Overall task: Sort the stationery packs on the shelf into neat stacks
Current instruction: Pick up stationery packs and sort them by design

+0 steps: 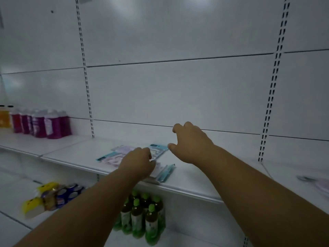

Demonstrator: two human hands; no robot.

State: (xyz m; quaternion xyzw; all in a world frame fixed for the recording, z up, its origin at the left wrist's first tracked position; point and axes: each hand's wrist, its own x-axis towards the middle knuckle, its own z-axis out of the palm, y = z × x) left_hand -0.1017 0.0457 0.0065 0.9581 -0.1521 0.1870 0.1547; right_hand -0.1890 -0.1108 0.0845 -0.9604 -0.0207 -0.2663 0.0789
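Observation:
Several flat stationery packs (pixel 114 156), pale pink with light blue edges, lie loosely overlapped on the white shelf (pixel 195 177). One blue-edged pack (pixel 166 172) sits near the front lip. My left hand (pixel 138 161) rests on the packs with fingers curled down onto them; whether it grips one is hidden. My right hand (pixel 190 145) hovers just right of the rearmost pack (pixel 158 148), fingers curved and apart, holding nothing. Another pinkish pack (pixel 318 182) lies far right on the shelf.
Purple bottles (pixel 48 124) and an orange bottle (pixel 4 116) stand at the shelf's left rear. Below, green-capped tea bottles (pixel 142 216) stand under the packs, with cans (pixel 65 193) and yellow packets (pixel 33 205) to the left. Slotted uprights (pixel 87 90) cross the back wall.

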